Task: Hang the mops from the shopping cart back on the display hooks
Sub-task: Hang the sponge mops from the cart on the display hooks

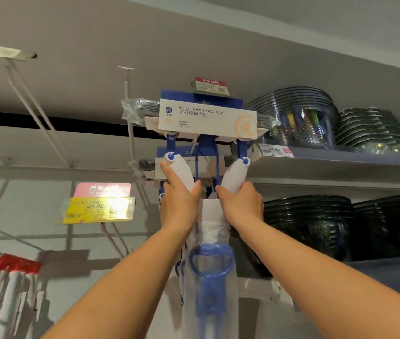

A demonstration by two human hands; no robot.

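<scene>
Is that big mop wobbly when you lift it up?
Probably top-heavy: the mop has its wide sponge head high above both hands, so it may tip. It seems stiff: its white arms show no sag in the left hand and right hand. The plastic wrap lower down could feel slippery.

Two blue-and-white foldable sponge mops hang at centre frame, one in front [207, 118] and one behind [207, 166]. There are two hands, left [179, 204] and right [240, 204]. Two bare white wire display hooks [128, 94] stand at the upper left. Three price labels show: yellow [98, 209], white [277, 150] and red-topped [210, 85]. Five stacks of dark glass dishes fill the right, three upper [370, 128] and two lower [309, 216].
</scene>
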